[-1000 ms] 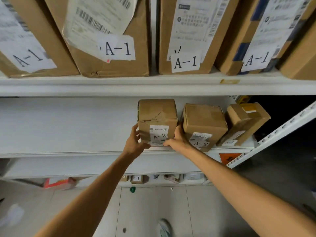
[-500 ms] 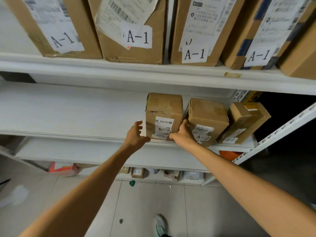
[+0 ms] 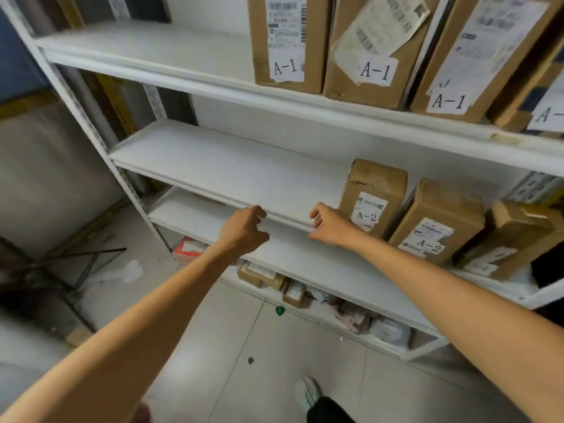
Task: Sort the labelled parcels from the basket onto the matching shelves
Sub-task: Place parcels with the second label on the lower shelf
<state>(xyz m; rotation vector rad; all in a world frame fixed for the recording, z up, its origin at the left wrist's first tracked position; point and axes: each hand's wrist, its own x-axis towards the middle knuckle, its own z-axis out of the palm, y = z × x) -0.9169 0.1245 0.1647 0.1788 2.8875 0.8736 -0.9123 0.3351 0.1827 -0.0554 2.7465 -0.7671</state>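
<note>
I am reading the left grip point(image 3: 244, 232) as released: its fingers are curling loosely and grasping nothing, in front of the middle shelf point(image 3: 229, 166) edge. The right grip point(image 3: 329, 225) is likewise released, fingers loosely curled, at the same edge and well apart from the left. It is sitting just beside the first A-2 parcel point(image 3: 374, 196); I cannot tell whether they are touching.

That parcel is standing upright on the middle shelf, label facing me. A second A-2 parcel point(image 3: 436, 221) is leaning just to its right, and a third parcel point(image 3: 515, 236) is lying tilted beyond it; its label is too blurred to read. The rest of the shelf surface is showing plain white board.

On the top shelf point(image 3: 152, 47), three tall A-1 parcels point(image 3: 287, 41) are standing side by side at the right. The lower shelf point(image 3: 320, 264) is running beneath my forearms. Under it, small parcels point(image 3: 293, 294) are lying in a row at floor level.

The floor point(image 3: 274, 361) is showing pale grey tile, with a green cap point(image 3: 280, 310) on it and a shoe point(image 3: 308, 389) below. A perforated white upright point(image 3: 76, 102) is framing the rack at the left.
</note>
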